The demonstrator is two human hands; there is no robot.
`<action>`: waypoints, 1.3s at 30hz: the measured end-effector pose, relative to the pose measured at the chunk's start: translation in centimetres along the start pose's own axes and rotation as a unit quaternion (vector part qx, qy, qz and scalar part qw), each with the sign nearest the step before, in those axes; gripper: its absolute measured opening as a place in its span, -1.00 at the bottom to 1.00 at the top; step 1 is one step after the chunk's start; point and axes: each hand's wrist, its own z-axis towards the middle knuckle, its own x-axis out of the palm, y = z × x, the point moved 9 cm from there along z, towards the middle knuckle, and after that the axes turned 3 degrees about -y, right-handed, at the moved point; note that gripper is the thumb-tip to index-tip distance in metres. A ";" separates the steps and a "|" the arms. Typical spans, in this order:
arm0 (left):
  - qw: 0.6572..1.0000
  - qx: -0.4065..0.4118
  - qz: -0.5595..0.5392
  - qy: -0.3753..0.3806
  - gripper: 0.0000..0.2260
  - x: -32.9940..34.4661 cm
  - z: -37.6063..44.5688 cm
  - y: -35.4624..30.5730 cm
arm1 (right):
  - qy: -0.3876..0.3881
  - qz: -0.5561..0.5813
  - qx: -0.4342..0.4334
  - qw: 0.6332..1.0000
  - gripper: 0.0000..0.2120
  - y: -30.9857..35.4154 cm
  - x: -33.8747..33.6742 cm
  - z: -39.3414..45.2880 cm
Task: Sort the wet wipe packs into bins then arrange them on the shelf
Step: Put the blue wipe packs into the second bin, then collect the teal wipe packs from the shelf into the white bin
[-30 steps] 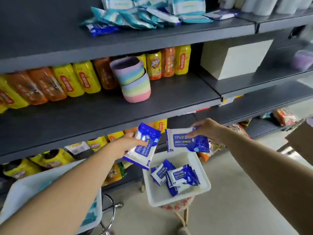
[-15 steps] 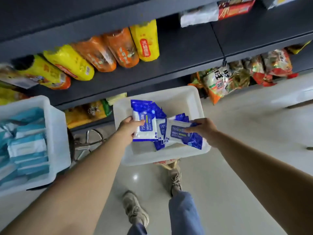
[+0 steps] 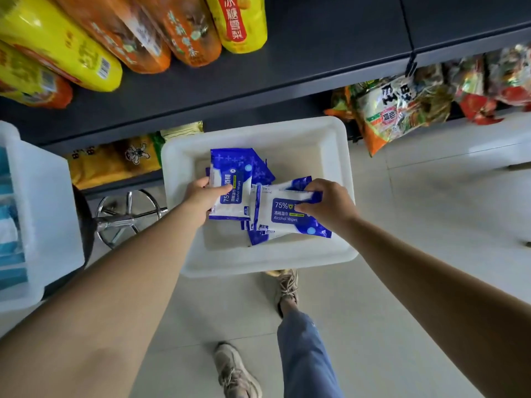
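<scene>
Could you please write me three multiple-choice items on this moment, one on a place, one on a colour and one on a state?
1. Where are both hands?
A over the white bin
B on the shelf
C at the floor

2. Colour of the held wipe packs?
A green
B blue and white
C red

3. The right hand is
A empty
B flat
C gripping a pack

Answers:
1 A, both reach into the bin.
2 B, as the left hand and its pack show.
3 C, fingers curl round it.

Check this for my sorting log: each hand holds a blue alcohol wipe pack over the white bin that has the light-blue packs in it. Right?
Not quite. In the head view the left hand and right hand hold blue packs over the white bin containing other dark-blue packs; the light-blue packs fill the bin at left.
</scene>
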 end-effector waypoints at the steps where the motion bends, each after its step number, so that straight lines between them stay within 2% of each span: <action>1: 1.000 0.001 0.008 -0.005 -0.69 0.0 0.1 0.0 | 0.000 -0.004 -0.004 1.000 -0.70 0.1 0.0 0.1; 9: 0.997 0.019 0.060 -0.046 -0.70 -0.6 1.0 0.0 | 0.005 -0.028 -0.005 1.000 -0.64 0.1 0.4 0.5; 12: 0.987 0.056 0.134 -0.064 -0.68 -0.9 0.6 -0.9 | -0.004 -0.055 -0.016 0.998 -0.60 0.3 0.2 0.5; 15: 0.954 0.120 0.255 -0.102 -0.61 -1.4 -0.7 -2.8 | -0.027 -0.107 -0.055 0.992 -0.54 1.5 -0.3 0.0; 18: 0.911 0.209 0.326 -0.144 -0.59 -1.8 -2.8 -5.3 | -0.048 -0.200 -0.119 0.971 -0.51 3.7 -0.7 -1.0; 24: 0.815 0.328 0.460 -0.129 -0.56 -3.8 -8.5 -9.0 | -0.099 -0.264 -0.169 0.944 -0.49 9.0 -2.6 -4.9; 30: 0.764 0.380 0.506 -0.128 -0.50 -11.1 -17.5 -11.5 | -0.139 -0.313 -0.204 0.917 -0.40 15.9 -5.1 -13.3; 39: 0.697 0.481 0.481 -0.227 -0.44 -26.5 -37.9 -17.0 | -0.275 -0.319 -0.296 0.857 -0.33 32.2 -12.6 -32.5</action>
